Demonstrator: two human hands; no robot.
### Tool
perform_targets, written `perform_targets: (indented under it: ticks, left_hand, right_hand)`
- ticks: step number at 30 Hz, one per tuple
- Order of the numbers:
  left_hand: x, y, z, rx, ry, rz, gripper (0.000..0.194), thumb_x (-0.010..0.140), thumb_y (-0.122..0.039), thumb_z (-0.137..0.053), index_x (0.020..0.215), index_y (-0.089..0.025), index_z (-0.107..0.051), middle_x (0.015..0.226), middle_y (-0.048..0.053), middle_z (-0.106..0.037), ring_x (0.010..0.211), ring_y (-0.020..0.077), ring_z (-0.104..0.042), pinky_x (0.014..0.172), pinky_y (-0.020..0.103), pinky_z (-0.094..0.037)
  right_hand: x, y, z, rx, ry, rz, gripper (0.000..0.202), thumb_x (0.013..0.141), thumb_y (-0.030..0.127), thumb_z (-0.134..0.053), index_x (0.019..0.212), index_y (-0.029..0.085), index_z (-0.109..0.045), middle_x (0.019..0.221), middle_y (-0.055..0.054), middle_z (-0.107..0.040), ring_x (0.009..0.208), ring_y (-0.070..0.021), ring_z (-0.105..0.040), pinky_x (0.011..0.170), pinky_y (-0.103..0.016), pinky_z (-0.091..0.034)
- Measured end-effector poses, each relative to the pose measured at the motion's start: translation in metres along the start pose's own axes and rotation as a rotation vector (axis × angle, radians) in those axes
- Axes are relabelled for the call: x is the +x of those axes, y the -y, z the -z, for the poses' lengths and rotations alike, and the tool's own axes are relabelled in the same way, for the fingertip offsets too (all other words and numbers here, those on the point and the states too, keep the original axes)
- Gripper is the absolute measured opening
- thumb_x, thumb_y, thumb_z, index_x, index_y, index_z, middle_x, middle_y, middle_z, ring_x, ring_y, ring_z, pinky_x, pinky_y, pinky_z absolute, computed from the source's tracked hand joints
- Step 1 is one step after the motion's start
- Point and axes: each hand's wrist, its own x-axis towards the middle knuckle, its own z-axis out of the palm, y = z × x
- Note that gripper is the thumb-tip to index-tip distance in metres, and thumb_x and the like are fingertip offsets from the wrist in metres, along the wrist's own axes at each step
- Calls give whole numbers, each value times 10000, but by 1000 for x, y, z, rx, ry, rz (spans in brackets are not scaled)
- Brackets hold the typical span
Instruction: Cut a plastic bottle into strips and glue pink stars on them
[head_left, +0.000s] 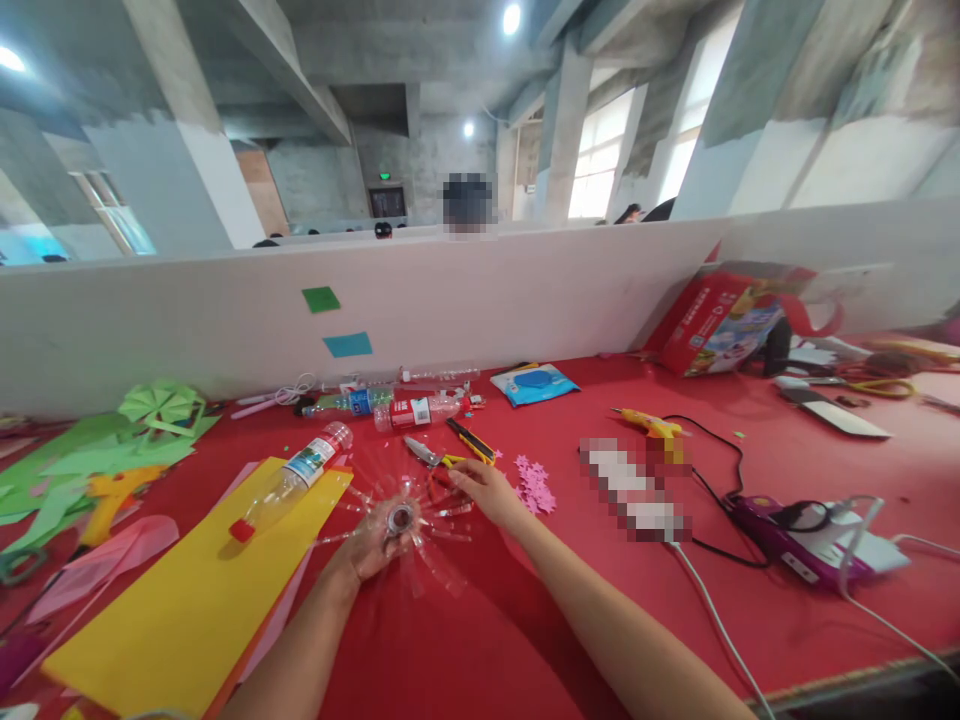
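Unfinished concrete beams and pale partition panels (465, 290) rise behind a worktable with a bright red top (487, 640). Taking a clear plastic bottle top (400, 518) as the centre of a clock, with twelve pointing away from the wearer, it sits near the front of the table, its cut strips splayed outward like spokes.

The left hand (377, 545) reaches in from seven o'clock and grips it at the neck. The right hand (486, 490) is at about two o'clock, fingers bent and the tips near the outer strips; whether they pinch anything cannot be told.

Pliers (422, 452) lie toward twelve, and a yellow and black cutter knife (471, 442) between one and two. Small pink stars (535, 485) are heaped between two and three. Farther toward three is a purple power strip (787, 540) with cables.

At ten o'clock, a red-capped bottle (300, 475) lies on its side, partly over yellow paper (187, 600) stretching toward eight. More bottles (416, 411) lie by the partition, around eleven to twelve.
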Motion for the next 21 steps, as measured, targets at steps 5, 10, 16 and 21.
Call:
perform_targets:
  ticks: [5,10,16,21]
  left_hand:
    - [3,5,-5,113,-1,73,80,691,-151,-678,667,-135,-604,516,-7,-556,366,50,-420,357,153,-297]
    - [2,-6,1,152,-27,80,87,726,-189,-666,773,-148,-605,581,-7,-588,411,65,-503,419,161,-386]
    - [-16,-45,18,234,-6,154,417,786,-501,-537,963,-124,-558,857,142,-680,601,226,-676,398,223,-436]
    - [-25,-55,20,427,-179,71,427,770,-505,-557,991,-140,-537,945,154,-686,742,228,-685,506,259,-506]
  right_hand:
    - [-22,12,-7,347,148,-78,332,772,477,-583,904,173,-603,836,-29,-665,706,-149,-637,630,-267,-494]
    - [-26,8,-10,539,120,-198,328,632,412,-662,840,184,-551,661,23,-622,521,-126,-597,521,-264,-486]
    - [-22,-3,-10,583,86,-270,255,609,312,-659,805,183,-559,599,40,-614,488,-124,-600,502,-256,-490]
    - [-21,-8,-21,520,99,-279,212,670,301,-643,823,192,-545,616,32,-604,519,-142,-622,530,-286,-521]
